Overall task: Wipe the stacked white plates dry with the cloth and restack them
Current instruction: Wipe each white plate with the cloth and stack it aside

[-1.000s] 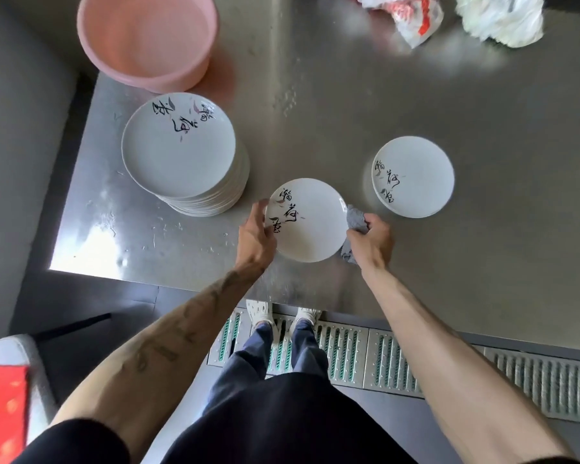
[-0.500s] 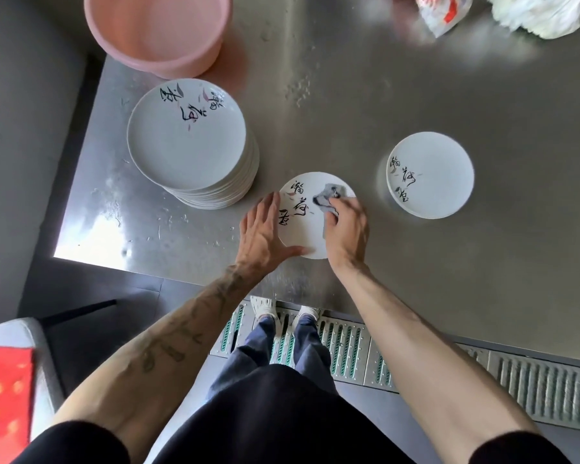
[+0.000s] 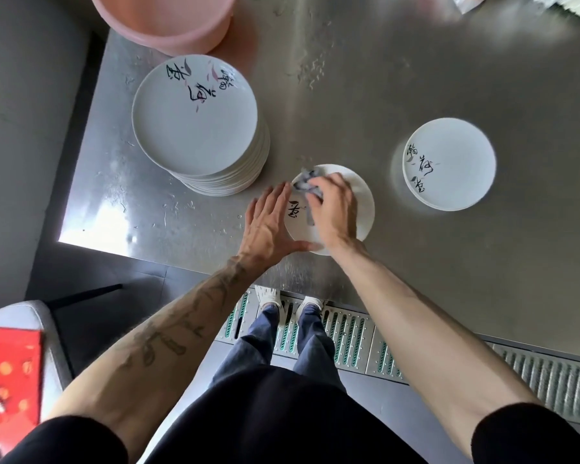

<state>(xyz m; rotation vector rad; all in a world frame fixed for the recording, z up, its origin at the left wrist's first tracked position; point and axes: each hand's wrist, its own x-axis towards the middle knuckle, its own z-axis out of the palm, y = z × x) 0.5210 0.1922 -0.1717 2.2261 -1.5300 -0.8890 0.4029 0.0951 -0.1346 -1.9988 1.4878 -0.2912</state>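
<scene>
One plate in play: the small white plate (image 3: 364, 202) lies flat on the bench (image 3: 416, 78) near the front edge, right in front of you, with a bit of its black brush lettering showing between your hands.
Left hand: your left hand (image 3: 268, 222) is flat, fingers straight and close together along the plate's left rim, thumb stretched out along the near rim. So you're bracing it, not gripping it.
Right hand: your right hand (image 3: 332, 212) is on top of the plate, fingers curled down round the cloth.
Cloth: the grey cloth (image 3: 307, 182) is bunched under those fingers and pressed onto the far-left part of the plate, with a wad poking out past your fingertips.
Stack: the tall stack of plates (image 3: 195, 115) stands to the left and further back, close to the one you're on.
Lone plate: a lone plate (image 3: 449, 162) with the same lettering sits off to the right, well apart.
Basin: the pink basin (image 3: 168, 21) is at the back-left corner, behind the stack.
</scene>
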